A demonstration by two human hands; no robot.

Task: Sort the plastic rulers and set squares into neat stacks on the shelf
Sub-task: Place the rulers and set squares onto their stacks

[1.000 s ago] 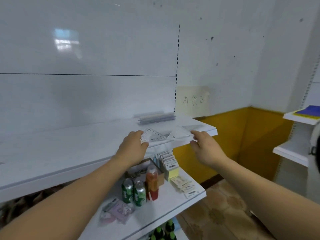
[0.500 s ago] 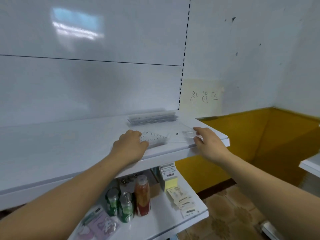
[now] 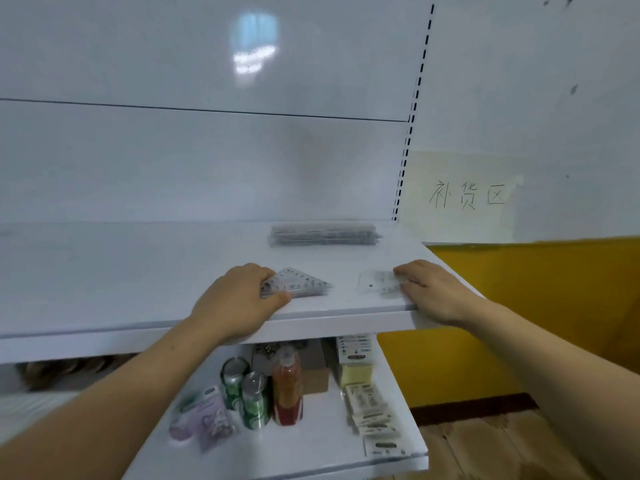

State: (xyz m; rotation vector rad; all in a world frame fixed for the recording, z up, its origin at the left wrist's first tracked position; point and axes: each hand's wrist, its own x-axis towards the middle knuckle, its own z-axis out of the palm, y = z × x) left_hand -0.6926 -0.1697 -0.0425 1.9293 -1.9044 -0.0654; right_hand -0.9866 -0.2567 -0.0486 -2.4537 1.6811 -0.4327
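White shelf (image 3: 138, 271), ruler stack (image 3: 323, 233), set squares (image 3: 301, 285)

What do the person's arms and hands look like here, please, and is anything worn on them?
The left forearm and right forearm are bare to the frame edge, with no sleeves in view. The left hand and right hand wear no gloves, and no watch, bracelet or ring shows on the wrists or fingers.

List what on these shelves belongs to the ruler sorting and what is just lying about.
Job: ruler stack at the back of the top shelf; set-square stack gripped by the left hand; clear plastic piece under the right hand.
Lying about: green cans, red bottle, purple packets, paper sachets on the lower shelf; handwritten sign.
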